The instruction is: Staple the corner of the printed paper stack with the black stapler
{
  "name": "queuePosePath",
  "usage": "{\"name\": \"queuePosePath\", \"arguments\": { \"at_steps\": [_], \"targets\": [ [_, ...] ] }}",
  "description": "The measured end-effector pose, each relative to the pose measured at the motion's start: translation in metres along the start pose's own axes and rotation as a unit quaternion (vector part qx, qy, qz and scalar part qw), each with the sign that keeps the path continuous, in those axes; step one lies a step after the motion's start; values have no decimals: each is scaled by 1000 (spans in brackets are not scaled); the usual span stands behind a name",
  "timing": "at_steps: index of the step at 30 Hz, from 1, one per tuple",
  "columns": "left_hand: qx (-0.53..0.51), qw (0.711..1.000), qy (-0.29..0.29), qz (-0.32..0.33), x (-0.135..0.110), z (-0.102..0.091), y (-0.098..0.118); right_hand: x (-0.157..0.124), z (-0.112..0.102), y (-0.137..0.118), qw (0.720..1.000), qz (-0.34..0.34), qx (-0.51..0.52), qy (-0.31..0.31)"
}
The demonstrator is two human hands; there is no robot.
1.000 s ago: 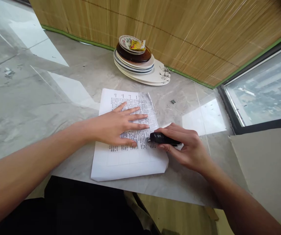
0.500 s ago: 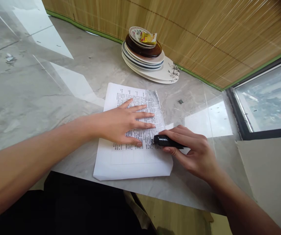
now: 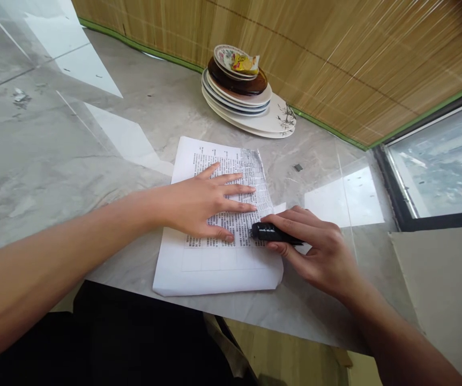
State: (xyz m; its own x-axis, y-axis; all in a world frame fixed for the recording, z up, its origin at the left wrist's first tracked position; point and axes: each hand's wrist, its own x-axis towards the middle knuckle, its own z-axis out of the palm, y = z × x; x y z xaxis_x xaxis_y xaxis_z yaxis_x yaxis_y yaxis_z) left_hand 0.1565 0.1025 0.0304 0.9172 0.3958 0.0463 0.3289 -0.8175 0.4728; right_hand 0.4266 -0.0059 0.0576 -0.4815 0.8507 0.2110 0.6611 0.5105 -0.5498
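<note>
A stack of white printed paper (image 3: 215, 268) lies near the front edge of the grey marble counter (image 3: 54, 161). My left hand (image 3: 202, 206) rests flat on the printed text, fingers spread. My right hand (image 3: 315, 252) is closed around a small black stapler (image 3: 269, 232) whose nose sits on the stack's right edge, just right of my left fingertips. A bit of white paper shows under my right hand.
A pile of plates (image 3: 247, 102) topped with a yellow packet stands at the back against a bamboo blind (image 3: 335, 53). A small dark bit (image 3: 297, 167) lies on the counter. A window (image 3: 440, 161) is at right, a grey board (image 3: 448, 289) below it.
The view shifted slightly between the earliest frame and now. Both hands stay in nearly the same place on the paper, the stapler still at its right edge.
</note>
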Motion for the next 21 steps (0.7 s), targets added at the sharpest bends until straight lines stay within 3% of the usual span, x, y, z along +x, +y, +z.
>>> {"name": "queuePosePath", "arguments": {
  "at_steps": [13,21],
  "targets": [
    [-14,1000,3,-8,0,1,-1,0,1,0,1000,1,-21,-11],
    [-25,999,21,8,0,2,-3,1,5,-9,990,-10,-134,-30]
  ]
}}
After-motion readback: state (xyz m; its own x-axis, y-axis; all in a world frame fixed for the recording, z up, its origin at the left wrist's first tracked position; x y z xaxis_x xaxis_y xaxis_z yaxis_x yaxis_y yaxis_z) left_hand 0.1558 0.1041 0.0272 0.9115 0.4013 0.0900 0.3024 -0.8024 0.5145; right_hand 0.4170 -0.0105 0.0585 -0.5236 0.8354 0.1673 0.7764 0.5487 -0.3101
